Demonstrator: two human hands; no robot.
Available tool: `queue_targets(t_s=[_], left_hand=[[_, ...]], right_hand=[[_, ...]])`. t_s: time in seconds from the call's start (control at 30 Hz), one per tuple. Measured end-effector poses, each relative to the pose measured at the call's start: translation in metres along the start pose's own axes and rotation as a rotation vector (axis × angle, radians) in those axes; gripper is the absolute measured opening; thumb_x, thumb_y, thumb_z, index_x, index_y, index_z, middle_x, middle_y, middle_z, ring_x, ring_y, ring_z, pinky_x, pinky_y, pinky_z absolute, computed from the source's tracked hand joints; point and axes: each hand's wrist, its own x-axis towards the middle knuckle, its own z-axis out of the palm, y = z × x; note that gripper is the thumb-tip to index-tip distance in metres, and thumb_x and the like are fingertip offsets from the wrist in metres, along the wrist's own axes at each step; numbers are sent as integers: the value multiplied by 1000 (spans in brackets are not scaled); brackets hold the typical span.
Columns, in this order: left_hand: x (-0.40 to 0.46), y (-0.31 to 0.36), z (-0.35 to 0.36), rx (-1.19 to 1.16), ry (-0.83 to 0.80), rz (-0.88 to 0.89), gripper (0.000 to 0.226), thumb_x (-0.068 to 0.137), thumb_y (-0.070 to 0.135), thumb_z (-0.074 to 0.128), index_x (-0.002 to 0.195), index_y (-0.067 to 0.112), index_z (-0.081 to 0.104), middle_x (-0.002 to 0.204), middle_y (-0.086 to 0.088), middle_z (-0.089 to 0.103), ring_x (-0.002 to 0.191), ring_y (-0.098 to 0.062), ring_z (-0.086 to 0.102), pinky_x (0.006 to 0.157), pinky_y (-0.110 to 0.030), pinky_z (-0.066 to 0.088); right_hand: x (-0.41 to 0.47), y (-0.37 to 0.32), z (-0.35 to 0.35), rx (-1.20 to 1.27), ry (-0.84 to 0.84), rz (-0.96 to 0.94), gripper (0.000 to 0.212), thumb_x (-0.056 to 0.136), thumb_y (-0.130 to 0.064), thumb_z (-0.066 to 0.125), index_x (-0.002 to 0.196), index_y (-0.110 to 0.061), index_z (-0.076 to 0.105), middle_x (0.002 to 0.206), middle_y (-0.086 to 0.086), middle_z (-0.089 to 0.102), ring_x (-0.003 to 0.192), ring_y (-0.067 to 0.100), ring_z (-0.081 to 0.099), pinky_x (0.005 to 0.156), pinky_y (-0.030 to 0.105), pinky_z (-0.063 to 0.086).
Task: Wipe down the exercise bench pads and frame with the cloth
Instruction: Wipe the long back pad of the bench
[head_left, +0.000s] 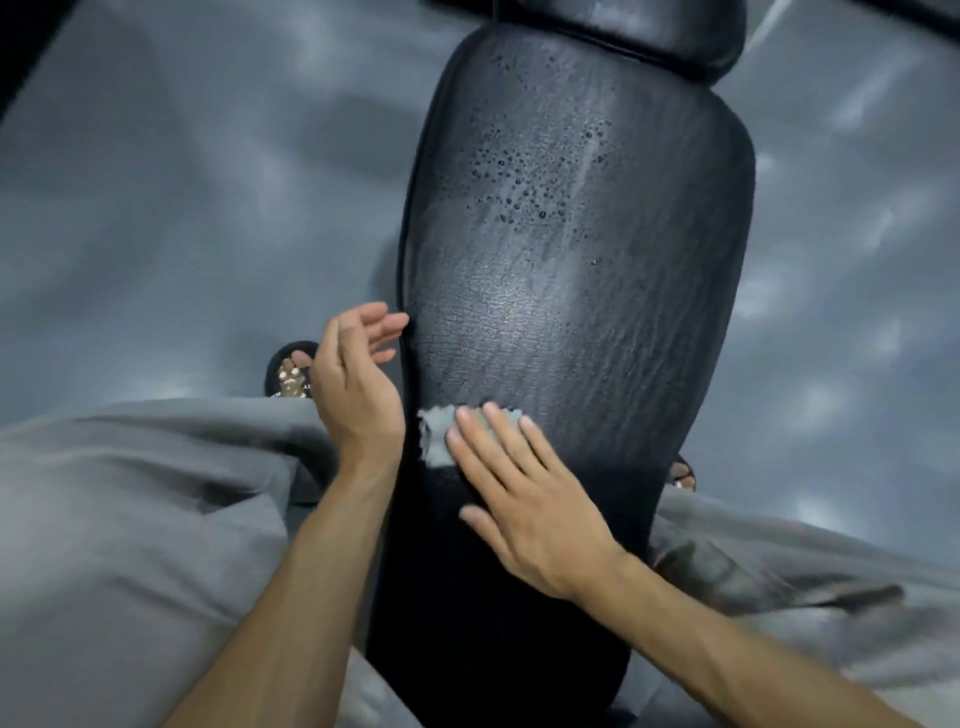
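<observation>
Pad-wiping step in hand: right hand (524, 499) lies flat on the long black bench pad (571, 291), fingers (470, 447) straight and spread, pressing a small grey cloth (439, 434) onto the pad's near-left part. Cloth pokes out past the fingertips, mostly toward the pad's left edge. Left hand (358, 384) hovers just beside the pad's left edge, fingers loosely extended, holding nothing; contact with the edge piping is hard to tell, frame is motion-blurred. Droplets (519, 182) bead on the far half of the pad, streaks between them and the cloth, so that stretch looks unwiped. A second pad (649, 36) sits beyond the far end. Frame not visible here. Next move likely calls for pushing the cloth away along the pad through the droplets, keeping flat pressure, then doing the second pad and frame.
</observation>
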Motion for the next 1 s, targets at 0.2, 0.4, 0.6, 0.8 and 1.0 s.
queue_targets(t_s=[0.2, 0.4, 0.6, 0.8, 1.0], left_hand=[[-12, 10, -1, 96, -110, 118, 37, 105, 25, 33, 107, 11, 68, 99, -2, 78, 103, -20, 71, 90, -36, 52], [-26, 31, 12, 285, -398, 189, 34, 106, 27, 37, 109, 19, 70, 101, 4, 78, 103, -14, 71, 103, -45, 50], [-17, 56, 24, 857, -938, 625, 31, 99, 37, 48, 119, 28, 70, 116, 18, 70, 111, -12, 64, 102, -34, 47], [9, 67, 19, 1257, -1410, 1224, 43, 97, 39, 41, 124, 20, 70, 130, 1, 67, 122, -24, 61, 100, -42, 54], [15, 59, 7, 1227, -1381, 1232, 49, 100, 39, 41, 137, 18, 64, 147, 1, 58, 135, -23, 54, 110, -39, 46]], right_hand=[[3, 38, -5, 52, 108, 360, 64, 109, -43, 28, 163, -14, 12, 171, 5, 4, 158, 25, 0, 125, 53, 16], [-34, -6, 16, 66, 83, 180, 67, 106, -44, 34, 164, -16, 12, 172, 3, 4, 158, 24, 0, 127, 49, 10], [-48, 40, 15, 153, 150, 707, 67, 106, -42, 30, 163, -9, 12, 171, 10, 4, 158, 29, 1, 125, 53, 15], [-79, 27, 29, 89, 132, 448, 66, 107, -43, 32, 163, -14, 14, 171, 4, 5, 158, 23, 3, 125, 52, 19], [-71, 45, 27, 171, 171, 675, 70, 106, -45, 31, 162, -7, 12, 171, 11, 2, 158, 31, -1, 127, 51, 12]])
